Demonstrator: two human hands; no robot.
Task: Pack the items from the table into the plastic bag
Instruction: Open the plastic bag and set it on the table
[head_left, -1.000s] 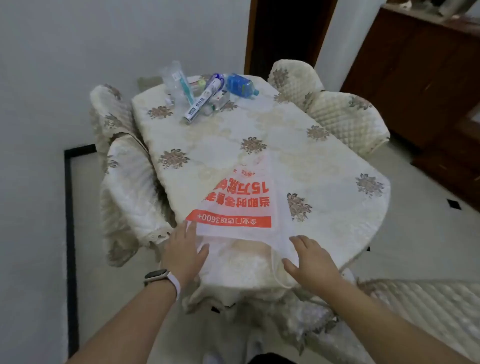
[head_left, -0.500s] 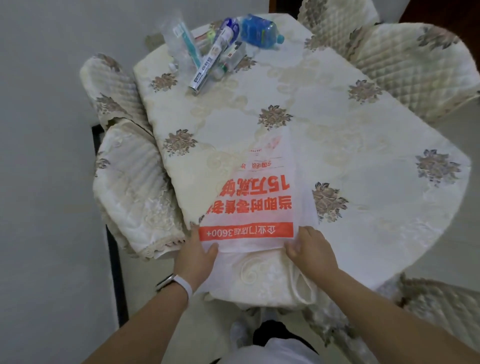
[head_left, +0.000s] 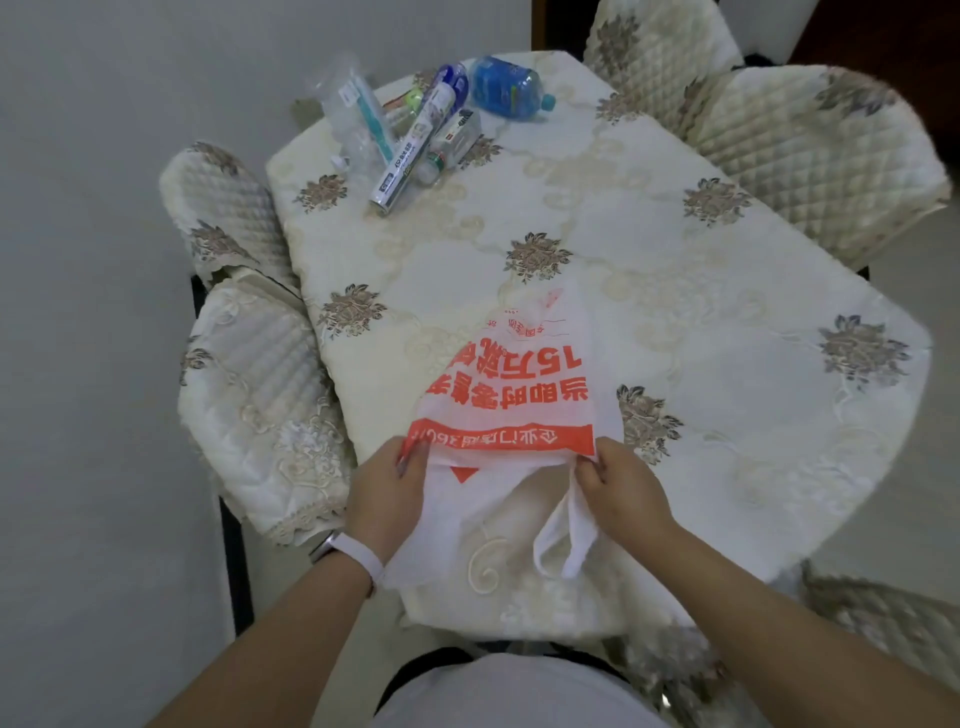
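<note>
Plastic bag (head_left: 509, 395), white with red print, head view: lying flat at the near edge of the table (head_left: 675, 291), mouth and handles hanging toward the person. Left hand (head_left: 384, 493) and right hand (head_left: 623, 493), resting flat on it half a second ago, are now closing on it. Left fingers are curling round the left edge; right thumb and fingers are pinching the right edge just above a dangling handle loop (head_left: 563, 540). Judgement: the bag is being taken up for opening, and packing is not yet begun. Toothpaste tube (head_left: 415, 150), blue bottle (head_left: 506, 91) and toothbrush pack (head_left: 363, 119) are waiting at the far end, well apart from the bag. Hard to make out: left fingertips are showing only dimly through the film; whether the mouth is parting cannot be told; smaller items beside the tube are overlapping.
</note>
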